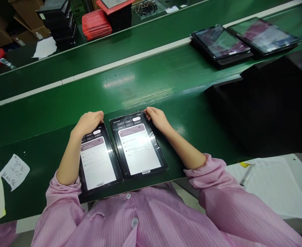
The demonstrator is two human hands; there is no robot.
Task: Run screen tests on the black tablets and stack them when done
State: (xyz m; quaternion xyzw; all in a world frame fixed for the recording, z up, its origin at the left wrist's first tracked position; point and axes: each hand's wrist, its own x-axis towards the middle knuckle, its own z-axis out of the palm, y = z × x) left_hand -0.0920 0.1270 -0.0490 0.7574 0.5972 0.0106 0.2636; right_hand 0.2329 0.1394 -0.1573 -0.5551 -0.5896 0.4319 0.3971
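Two lit tablets lie side by side on the green bench near my body, each showing a white panel with a mauve box. At the top edge of the left tablet (pixel 96 164) is my left hand (pixel 90 122), its fingers curled down and partly hidden behind the hand. My right hand (pixel 156 117) is at the upper right corner of the right tablet (pixel 138 147), with thumb and fingers closed on that corner. A small label sits at the bottom edge of each tablet.
Stacked tablets (pixel 220 43) lie at the upper right, near a large black object (pixel 269 103). Papers with a pen (pixel 246 175) are at the lower right, a handwritten note (pixel 15 171) at the left. Red pouches (pixel 96 24) and black boxes (pixel 59 22) stand beyond the belt (pixel 89 85).
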